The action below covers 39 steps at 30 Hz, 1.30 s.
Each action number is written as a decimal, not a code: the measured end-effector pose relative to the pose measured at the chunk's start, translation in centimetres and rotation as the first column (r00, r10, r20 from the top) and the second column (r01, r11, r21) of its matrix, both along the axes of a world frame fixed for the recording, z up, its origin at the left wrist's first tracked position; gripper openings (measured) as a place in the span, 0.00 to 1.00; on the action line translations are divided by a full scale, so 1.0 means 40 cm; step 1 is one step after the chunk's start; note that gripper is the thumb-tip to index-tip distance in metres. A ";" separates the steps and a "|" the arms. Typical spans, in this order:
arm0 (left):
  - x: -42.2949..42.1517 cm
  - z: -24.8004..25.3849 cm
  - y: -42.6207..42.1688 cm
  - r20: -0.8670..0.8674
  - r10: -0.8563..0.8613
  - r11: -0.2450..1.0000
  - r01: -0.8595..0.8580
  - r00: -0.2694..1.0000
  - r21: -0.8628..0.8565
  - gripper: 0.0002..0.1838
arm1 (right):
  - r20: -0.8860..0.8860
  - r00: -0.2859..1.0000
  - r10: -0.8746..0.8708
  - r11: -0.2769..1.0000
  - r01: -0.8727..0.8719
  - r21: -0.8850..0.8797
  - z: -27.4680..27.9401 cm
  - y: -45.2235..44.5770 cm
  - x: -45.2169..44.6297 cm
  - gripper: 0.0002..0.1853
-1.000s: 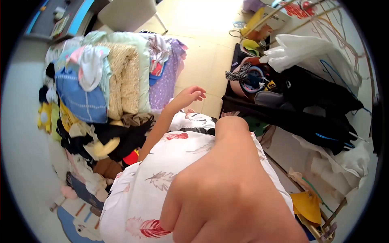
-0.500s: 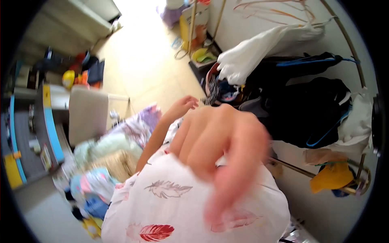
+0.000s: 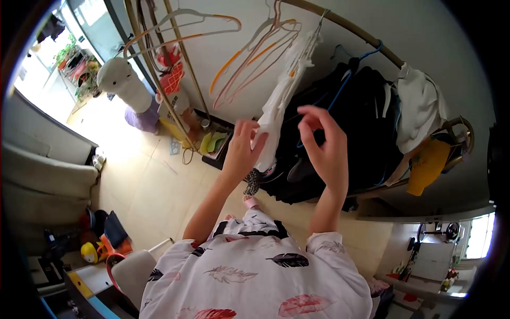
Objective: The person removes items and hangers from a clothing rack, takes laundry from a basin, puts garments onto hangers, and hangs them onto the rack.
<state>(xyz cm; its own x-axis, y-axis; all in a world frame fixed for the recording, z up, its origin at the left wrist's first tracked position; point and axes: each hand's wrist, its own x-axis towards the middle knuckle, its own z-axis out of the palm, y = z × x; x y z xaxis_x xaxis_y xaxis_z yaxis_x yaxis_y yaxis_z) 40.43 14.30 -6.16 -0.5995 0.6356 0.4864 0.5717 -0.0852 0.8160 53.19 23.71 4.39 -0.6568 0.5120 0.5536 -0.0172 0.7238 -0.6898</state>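
Parted and lifted clear of the shirt (image 3: pixel 255 266) since a moment ago, the left hand (image 3: pixel 256 133) and right hand (image 3: pixel 308 125) are empty, fingers loosely bent. Beyond the left fingertips a white garment (image 3: pixel 277 109) already hangs; past the right, black clothes (image 3: pixel 366 111); farther off, bare hangers (image 3: pixel 223 70).

Both hands raised side by side at mid-frame, bare forearms reaching up from below.
The left hand (image 3: pixel 243 148), left of centre, has bent fingers and its thumb apart from them; the right hand (image 3: pixel 328 144), right of centre, curves index finger and thumb around a gap, its wrist nearly upright.
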 end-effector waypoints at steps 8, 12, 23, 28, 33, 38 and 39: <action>0.007 -0.008 -0.014 -0.064 -0.207 0.948 0.184 0.976 -0.261 0.12 | 0.311 0.918 -0.247 0.954 0.174 0.243 -0.067 0.076 -0.086 0.22; -0.001 -0.023 -0.046 0.011 -0.245 0.940 0.240 0.969 -0.241 0.12 | 0.242 0.953 -0.184 0.979 0.154 0.136 -0.062 0.078 -0.047 0.31; 0.069 -0.163 -0.010 -0.193 -0.084 0.920 0.001 0.978 -0.391 0.09 | 0.213 0.954 -0.213 0.976 0.215 0.015 -0.087 0.082 -0.027 0.26; 0.069 -0.146 -0.043 -0.324 -0.076 0.901 -0.073 0.943 -0.427 0.07 | 0.189 0.933 -0.307 0.933 0.257 0.251 -0.094 0.090 -0.030 0.21; 0.088 -0.061 -0.084 -0.371 -0.259 0.876 0.056 0.892 -0.478 0.06 | -0.002 0.930 -0.367 0.899 0.356 0.255 -0.086 0.065 -0.068 0.15; 0.103 -0.008 -0.089 -0.366 -0.326 0.766 0.017 0.871 -0.643 0.08 | -0.023 0.885 -0.465 0.821 0.440 0.363 -0.077 0.101 -0.109 0.07; 0.101 0.003 -0.085 -0.337 -0.326 0.706 -0.010 0.883 -0.708 0.10 | -0.022 0.886 -0.463 0.821 0.439 0.365 -0.077 0.107 -0.116 0.07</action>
